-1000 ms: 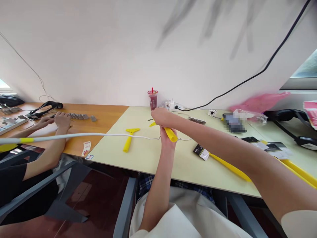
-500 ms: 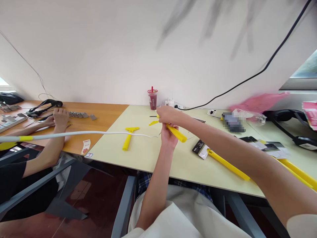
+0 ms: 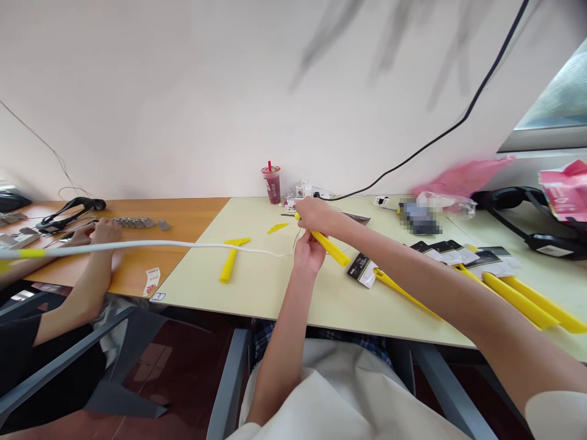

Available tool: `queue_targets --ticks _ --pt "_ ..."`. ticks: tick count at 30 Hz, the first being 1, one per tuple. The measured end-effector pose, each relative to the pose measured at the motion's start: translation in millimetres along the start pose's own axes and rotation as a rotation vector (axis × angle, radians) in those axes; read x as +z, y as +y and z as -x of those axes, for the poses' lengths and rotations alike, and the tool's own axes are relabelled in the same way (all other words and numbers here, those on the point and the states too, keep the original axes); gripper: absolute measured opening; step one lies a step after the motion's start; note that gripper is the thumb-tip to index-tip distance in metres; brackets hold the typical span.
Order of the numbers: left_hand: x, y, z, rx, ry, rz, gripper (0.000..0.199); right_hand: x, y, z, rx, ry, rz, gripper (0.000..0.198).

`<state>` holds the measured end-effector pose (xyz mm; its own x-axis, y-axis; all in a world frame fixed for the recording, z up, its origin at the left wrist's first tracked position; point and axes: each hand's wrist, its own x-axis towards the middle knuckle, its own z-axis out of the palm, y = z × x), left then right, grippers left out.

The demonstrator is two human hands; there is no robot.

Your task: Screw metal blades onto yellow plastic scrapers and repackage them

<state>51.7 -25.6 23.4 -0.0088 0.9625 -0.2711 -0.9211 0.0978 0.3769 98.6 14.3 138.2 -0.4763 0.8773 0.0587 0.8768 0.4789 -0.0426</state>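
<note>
Both hands meet above the middle of the pale table on a yellow-handled tool point(image 3: 334, 249), which looks like a scraper. My left hand point(image 3: 309, 253) is closed around the handle from below, and the handle's end points toward the lower right. Over the tool's upper end, my right hand point(image 3: 317, 215) is closed with the knuckles up, hiding most of that end. A small yellow part shows at the right hand's fingertips, beside a thin dark shaft point(image 3: 287, 215). Left of the hands lie a T-shaped yellow scraper point(image 3: 230, 261) and a flat yellow piece point(image 3: 277, 228).
A red drink cup point(image 3: 272, 186) stands against the wall near a plugged adapter point(image 3: 300, 190). Rightward are a black-and-white card point(image 3: 362, 271), yellow handles point(image 3: 520, 299) and a black headset point(image 3: 536, 214). A white cable point(image 3: 151, 244) crosses in front. A co-worker's hands point(image 3: 105, 231) work at left.
The view has shifted slightly, moving the table things a little to the left. Both hands stay closed on the yellow tool, with a small change in their pose.
</note>
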Motion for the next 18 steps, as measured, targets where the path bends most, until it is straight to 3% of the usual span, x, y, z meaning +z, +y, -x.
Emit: queue_targets --ticks 4,9,12,14,15,18 --pt "-0.5 -1.2 -4.3 -0.024 0.076 -0.077 0.033 11.2 5.8 -1.9 0.001 0.052 -0.038 0.025" --pt "-14.4 -1.7 4.9 -0.014 0.049 -0.141 0.031 18.5 28.2 0.7 0.040 0.140 -0.138 0.005" --pt "-33.4 3.3 18.8 0.106 -0.006 -0.303 0.019 22.7 46.1 17.7 0.113 0.190 -0.245 0.029" --pt "-44.5 9.3 26.8 0.252 -0.077 -0.425 0.006 31.4 58.0 34.3 0.200 0.223 -0.386 0.037" --pt "-48.0 12.6 29.3 0.314 -0.115 -0.484 0.015 38.1 63.7 42.7 0.244 0.237 -0.488 0.039" --pt "-48.2 20.0 29.6 0.387 -0.221 -0.657 0.035 64.5 79.3 62.3 0.371 0.330 -1.071 0.041"
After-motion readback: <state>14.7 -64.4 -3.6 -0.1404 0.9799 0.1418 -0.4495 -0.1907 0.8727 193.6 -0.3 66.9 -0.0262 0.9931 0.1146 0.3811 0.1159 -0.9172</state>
